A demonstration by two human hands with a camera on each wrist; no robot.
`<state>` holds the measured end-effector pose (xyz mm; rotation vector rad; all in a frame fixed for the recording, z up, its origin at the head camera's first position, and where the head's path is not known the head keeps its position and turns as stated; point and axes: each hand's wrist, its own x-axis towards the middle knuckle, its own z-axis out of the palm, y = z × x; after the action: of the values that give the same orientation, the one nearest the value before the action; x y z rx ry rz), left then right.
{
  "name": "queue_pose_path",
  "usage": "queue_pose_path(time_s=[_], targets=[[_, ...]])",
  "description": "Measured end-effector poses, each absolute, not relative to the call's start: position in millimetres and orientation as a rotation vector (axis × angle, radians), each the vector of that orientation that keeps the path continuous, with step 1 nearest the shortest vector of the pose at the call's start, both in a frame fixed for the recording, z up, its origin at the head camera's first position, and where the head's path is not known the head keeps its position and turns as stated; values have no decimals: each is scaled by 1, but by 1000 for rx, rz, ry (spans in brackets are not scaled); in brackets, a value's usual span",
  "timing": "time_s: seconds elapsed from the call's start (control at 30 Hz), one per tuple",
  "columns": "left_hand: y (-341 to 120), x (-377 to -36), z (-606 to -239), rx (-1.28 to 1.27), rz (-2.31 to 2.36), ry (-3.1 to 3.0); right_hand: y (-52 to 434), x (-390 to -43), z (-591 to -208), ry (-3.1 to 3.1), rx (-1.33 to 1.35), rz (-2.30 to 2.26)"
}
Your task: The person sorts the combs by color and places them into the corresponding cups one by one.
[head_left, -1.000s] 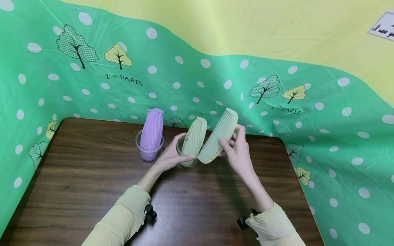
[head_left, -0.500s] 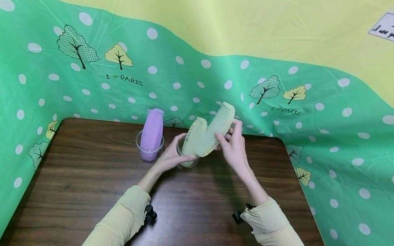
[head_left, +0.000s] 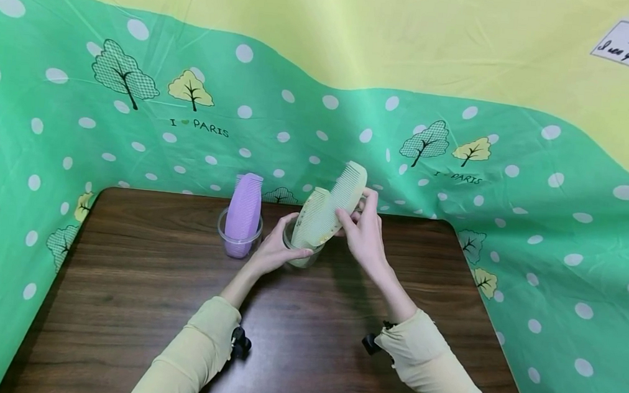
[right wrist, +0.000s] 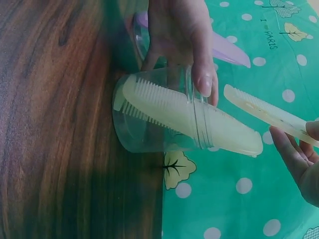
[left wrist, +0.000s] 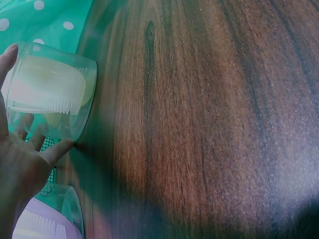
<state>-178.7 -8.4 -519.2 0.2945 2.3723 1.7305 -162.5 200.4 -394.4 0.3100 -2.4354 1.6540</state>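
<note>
My left hand (head_left: 275, 249) grips a clear plastic jar (right wrist: 159, 143) around its side, thumb over the rim in the right wrist view. Inside the jar leans a pale yellow-green comb (right wrist: 239, 135), its upper end sticking out past the rim. A second row of teeth shows behind it, perhaps another comb. With thumb and fingers, my right hand (head_left: 366, 235) pinches a similar pale comb (head_left: 346, 193), which tilts up to the right. In the right wrist view this held comb (right wrist: 269, 113) is just above the jar's mouth, apart from the rim.
Left of my left hand stands a second clear jar (head_left: 221, 233) with a purple comb (head_left: 244, 209) in it, possibly more than one. Both jars are near the back edge of the dark wooden table (head_left: 300, 357). A green and yellow printed cloth (head_left: 282, 50) hangs behind.
My right hand has moved left and slightly up with its comb, bringing it over the jar, where it now overlaps the other comb in the head view. My left hand stays still.
</note>
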Motion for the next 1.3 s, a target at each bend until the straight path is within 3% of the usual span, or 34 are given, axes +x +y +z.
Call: queue_pose_path(time_s=[0.3,0.53,0.83,1.3], targets=[[-8,-180,-520,287,1726,2357,195,-171,-407,-2439,311,1629],[-9,-178,-518,297,1720,2356,183,-157,-383,-2492,276,1658],[-9,-179,-519,287,1710,2358,190,-177,-425,-2495,264,1587],[-9,-180,-519,286,1723,2355,189,-181,-444,-2542,274,1344]])
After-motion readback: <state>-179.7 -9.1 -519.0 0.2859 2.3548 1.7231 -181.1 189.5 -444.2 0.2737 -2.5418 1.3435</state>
